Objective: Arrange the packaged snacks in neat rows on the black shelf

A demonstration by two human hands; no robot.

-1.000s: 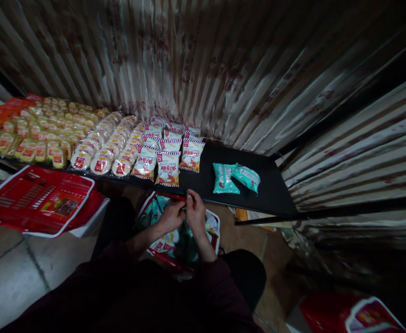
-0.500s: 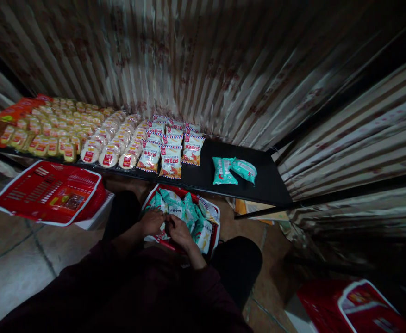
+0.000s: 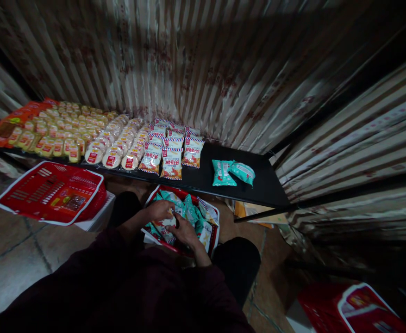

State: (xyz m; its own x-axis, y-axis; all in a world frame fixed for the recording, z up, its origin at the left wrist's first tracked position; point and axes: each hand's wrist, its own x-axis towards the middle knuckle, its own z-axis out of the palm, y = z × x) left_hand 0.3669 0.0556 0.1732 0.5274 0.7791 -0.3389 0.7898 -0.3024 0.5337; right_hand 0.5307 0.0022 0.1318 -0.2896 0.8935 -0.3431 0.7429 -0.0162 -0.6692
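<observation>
My left hand [image 3: 160, 210] is closed on the upper part of a white snack bag [image 3: 164, 227] with a striped edge. My right hand [image 3: 185, 231] grips the same bag from the right side, thumb across its front. The bag is tilted over a red basket [image 3: 217, 231] with a white rim, which sits between my knees. Several teal snack bags [image 3: 190, 210] fill this basket, along with another striped white bag [image 3: 208, 211] at its right. Part of the held bag is hidden behind my fingers.
A black shelf [image 3: 203, 180] runs across ahead, bearing rows of yellow-wrapped cakes [image 3: 50, 145], round white packs [image 3: 112, 157], striped snack bags [image 3: 171, 162] and two teal bags [image 3: 223, 173]. Other red baskets stand at left [image 3: 95, 194] and lower right [image 3: 314, 300]. Pleated curtain hangs behind.
The striped white bag has come up into view between my hands. My left hand has moved slightly up and right, and the right hand slightly to the right. The view has shifted a little.
</observation>
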